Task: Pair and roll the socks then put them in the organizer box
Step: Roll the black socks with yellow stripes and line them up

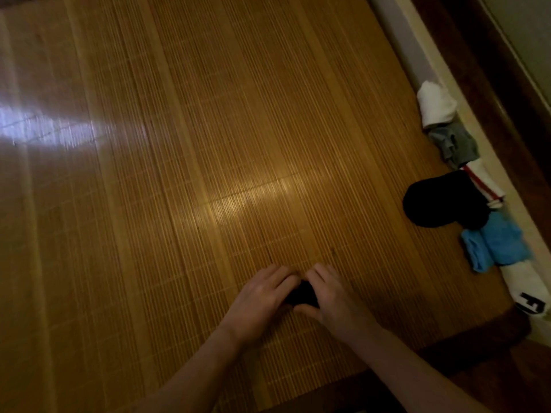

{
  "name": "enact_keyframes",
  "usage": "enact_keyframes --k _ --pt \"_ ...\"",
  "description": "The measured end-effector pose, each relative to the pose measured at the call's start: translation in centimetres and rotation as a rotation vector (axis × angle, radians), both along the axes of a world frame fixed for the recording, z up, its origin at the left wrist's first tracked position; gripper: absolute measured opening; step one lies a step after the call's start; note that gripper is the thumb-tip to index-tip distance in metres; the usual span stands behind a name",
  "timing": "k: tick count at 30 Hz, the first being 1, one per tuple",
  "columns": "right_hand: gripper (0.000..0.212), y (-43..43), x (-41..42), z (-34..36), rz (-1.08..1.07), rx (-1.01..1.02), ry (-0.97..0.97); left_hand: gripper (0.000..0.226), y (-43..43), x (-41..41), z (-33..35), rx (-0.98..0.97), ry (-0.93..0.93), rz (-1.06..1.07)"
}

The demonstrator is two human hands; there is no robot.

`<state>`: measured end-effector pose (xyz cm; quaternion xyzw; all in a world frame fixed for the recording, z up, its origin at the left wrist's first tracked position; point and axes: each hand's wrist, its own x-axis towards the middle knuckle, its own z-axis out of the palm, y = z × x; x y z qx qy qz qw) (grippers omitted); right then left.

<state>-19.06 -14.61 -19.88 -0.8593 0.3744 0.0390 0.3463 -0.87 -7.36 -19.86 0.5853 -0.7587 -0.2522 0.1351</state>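
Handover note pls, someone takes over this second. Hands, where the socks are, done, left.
Hands: left hand and right hand both hold the black sock bundle low on the bamboo mat, fingers curled over it. It is mostly hidden, so I cannot tell if it is one sock or a pair.
Row along the mat's right edge: white sock, gray sock, red-striped white sock, black sock, blue socks, white sock with black lettering.
Done: nothing visibly boxed; organizer box not in view.
Left: finish this roll, pair and roll the row, box everything.
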Motion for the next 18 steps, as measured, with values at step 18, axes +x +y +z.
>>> enact_keyframes --k 18 --pt "0.039 -1.3 0.5 2.5 -0.681 0.287 0.174 0.031 -4.5 -4.3 6.1 0.637 0.454 0.993"
